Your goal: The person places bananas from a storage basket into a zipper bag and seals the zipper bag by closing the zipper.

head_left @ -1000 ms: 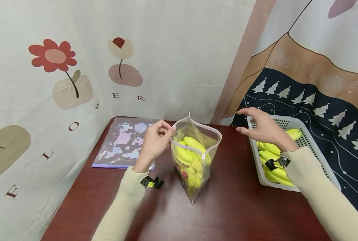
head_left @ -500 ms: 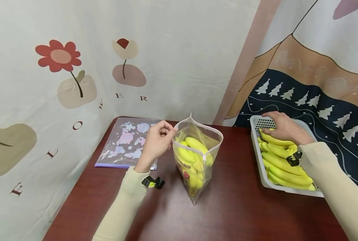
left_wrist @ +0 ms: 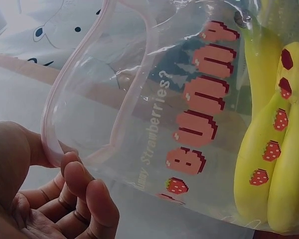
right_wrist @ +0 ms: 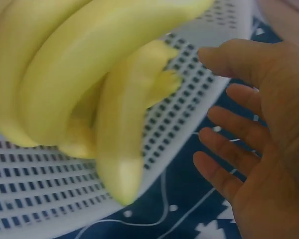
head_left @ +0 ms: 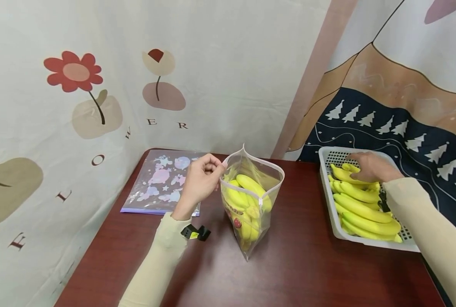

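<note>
My left hand (head_left: 201,179) pinches the rim of a clear zip bag (head_left: 264,213) between thumb and fingers. The bag stands upright with its mouth spread, several yellow bananas (head_left: 249,184) inside. In the left wrist view, strawberry prints and red lettering (left_wrist: 202,99) show on its wall. Over the far side of a light grey basket (head_left: 327,204) hovers my right hand (head_left: 373,166). Its fingers are spread and hold nothing in the right wrist view, a small gap away from a short banana (right_wrist: 122,124). Several more bananas (head_left: 366,209) lie in the basket.
A flat printed bag (head_left: 158,177) with a purple zip edge lies at the table's back left. The dark red table (head_left: 289,264) runs between bag and basket. Hanging cloth (head_left: 228,76) rises behind the table.
My right hand has moved right from beside the basket's far left corner to over the bananas. My left hand still pinches the bag rim. The view has shifted slightly.
</note>
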The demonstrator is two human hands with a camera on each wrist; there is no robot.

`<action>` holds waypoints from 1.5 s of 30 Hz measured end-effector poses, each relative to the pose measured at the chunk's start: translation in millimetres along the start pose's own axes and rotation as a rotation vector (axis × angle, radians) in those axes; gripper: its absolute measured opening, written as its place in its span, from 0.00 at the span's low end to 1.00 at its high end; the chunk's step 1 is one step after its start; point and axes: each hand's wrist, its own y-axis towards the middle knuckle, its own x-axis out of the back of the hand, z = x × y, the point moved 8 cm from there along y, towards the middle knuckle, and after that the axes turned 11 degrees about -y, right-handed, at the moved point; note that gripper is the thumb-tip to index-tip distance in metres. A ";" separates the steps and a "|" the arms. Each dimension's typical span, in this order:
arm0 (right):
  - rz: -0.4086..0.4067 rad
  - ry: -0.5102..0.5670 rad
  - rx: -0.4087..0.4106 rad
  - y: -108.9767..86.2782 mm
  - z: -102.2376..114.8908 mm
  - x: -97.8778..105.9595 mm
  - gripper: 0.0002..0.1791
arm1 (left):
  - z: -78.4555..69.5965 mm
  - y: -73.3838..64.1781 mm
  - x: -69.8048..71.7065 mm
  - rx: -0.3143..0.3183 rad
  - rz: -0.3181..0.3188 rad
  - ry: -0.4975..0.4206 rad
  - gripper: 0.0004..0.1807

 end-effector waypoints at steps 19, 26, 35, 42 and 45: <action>0.064 -0.195 0.013 8.4 -20.7 -36.0 0.25 | -2.3 -2.0 -0.2 0.031 -0.001 0.003 0.08; 0.041 -0.195 0.036 7.0 -20.3 -34.9 0.21 | -1.0 -2.1 -0.5 0.048 0.002 0.012 0.07; 0.126 -0.101 0.030 4.3 -22.5 -36.4 0.27 | -3.1 -4.5 2.6 -0.002 0.008 -0.014 0.08; 0.085 0.041 0.052 -3.8 -23.1 -26.9 0.33 | -3.1 -3.5 1.5 0.015 0.005 0.002 0.08; 0.052 0.103 0.063 -7.5 -23.0 -24.4 0.33 | -3.1 -2.8 0.8 0.028 0.008 0.013 0.07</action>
